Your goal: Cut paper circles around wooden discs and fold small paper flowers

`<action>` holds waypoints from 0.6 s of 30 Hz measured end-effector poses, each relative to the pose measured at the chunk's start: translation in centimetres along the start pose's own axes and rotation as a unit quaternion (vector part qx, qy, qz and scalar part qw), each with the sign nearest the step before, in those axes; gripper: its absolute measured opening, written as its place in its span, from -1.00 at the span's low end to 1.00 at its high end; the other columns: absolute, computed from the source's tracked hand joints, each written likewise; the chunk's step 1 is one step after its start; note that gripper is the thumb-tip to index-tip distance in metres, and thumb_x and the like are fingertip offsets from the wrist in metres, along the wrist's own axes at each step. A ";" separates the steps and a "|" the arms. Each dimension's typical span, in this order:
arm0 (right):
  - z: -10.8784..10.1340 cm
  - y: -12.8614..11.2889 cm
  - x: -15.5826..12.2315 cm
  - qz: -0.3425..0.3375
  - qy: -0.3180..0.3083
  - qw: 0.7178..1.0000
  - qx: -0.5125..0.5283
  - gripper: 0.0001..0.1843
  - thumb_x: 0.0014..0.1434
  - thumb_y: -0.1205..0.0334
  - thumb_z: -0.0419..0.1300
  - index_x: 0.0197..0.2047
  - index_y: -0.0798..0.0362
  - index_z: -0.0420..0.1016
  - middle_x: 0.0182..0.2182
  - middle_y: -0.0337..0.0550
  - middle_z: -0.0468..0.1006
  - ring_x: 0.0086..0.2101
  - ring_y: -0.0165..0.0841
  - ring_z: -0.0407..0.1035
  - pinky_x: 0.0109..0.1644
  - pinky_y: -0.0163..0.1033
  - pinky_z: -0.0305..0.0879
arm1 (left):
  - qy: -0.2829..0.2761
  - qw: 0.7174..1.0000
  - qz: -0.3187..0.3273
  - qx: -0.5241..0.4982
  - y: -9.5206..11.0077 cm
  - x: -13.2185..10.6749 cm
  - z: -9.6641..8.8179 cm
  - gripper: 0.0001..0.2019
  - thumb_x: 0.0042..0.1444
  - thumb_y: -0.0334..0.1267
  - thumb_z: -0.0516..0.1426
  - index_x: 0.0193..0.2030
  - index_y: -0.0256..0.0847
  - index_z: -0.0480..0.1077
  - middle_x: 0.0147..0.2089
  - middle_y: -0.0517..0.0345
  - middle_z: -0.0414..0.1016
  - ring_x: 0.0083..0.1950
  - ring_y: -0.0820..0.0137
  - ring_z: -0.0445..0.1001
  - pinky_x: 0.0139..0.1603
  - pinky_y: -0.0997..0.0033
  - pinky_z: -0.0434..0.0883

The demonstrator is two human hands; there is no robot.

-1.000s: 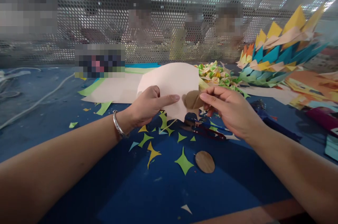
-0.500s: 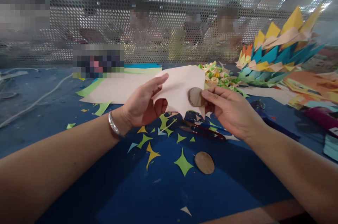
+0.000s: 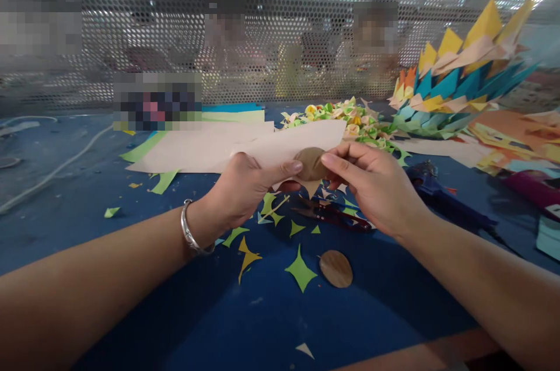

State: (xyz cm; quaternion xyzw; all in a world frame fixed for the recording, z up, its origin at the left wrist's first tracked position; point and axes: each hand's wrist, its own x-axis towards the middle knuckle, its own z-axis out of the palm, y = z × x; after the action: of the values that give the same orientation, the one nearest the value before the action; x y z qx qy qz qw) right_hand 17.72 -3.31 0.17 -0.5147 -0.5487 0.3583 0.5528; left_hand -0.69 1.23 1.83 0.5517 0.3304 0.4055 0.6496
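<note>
Two bare hands at work above a blue-topped bench [image 3: 210,324], toward its back edge: the left hand [image 3: 236,187] grips a pale pink paper sheet [image 3: 306,135] with its thumb at the left side of a brown, rounded, card-like disc [image 3: 310,164], while the right hand [image 3: 371,184] pinches that disc's right side. The step in hand appears to be aligning the disc with the sheet's lower edge, and the next move would call for keeping both layers flat without slip. Red-handled metal scissors [image 3: 341,216] lie below; a second brown oval disc [image 3: 336,269] rests nearer the bench's front edge.
</note>
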 end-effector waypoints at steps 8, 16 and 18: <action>-0.1 -0.3 -0.4 -0.095 0.030 0.968 -0.231 -0.70 0.13 0.09 0.33 -0.10 0.02 0.49 -0.13 -0.08 0.50 -0.33 -0.36 0.41 -0.30 -0.21 0.41 | 0.070 0.994 0.011 0.086 -0.3 0.4 -0.8 -0.80 -0.11 -0.28 0.39 -0.61 -0.31 0.52 -0.57 0.15 0.50 -0.49 0.44 0.47 -0.41 0.44 0.46; -0.2 -0.2 -1.1 -0.186 0.024 0.909 -0.372 -0.56 0.16 0.11 0.31 0.10 -0.01 0.45 -0.06 0.00 0.34 -0.27 -0.28 0.39 -0.22 -0.11 0.44 | 0.122 0.972 0.041 0.195 0.0 0.3 -1.1 -0.44 -0.12 -0.26 0.37 -0.83 -0.18 0.06 -0.78 0.45 -0.07 -0.70 0.65 -0.03 -0.65 0.52 0.16; -0.1 -0.2 -1.0 -0.210 0.016 0.903 -0.375 -0.57 0.16 0.16 0.30 0.10 0.02 0.44 -0.06 0.01 0.36 -0.26 -0.28 0.41 -0.21 -0.11 0.44 | 0.112 0.972 0.042 0.204 0.3 0.0 -0.9 -0.44 -0.09 -0.29 0.36 -0.84 -0.18 0.07 -0.79 0.45 -0.08 -0.71 0.65 -0.05 -0.68 0.54 0.12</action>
State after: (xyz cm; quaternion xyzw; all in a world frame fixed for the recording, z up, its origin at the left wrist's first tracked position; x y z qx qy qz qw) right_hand 17.64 -4.33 0.14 -0.5623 -0.7291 -0.0063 0.3900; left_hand -1.54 1.68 1.96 0.6368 0.4534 0.4160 0.4646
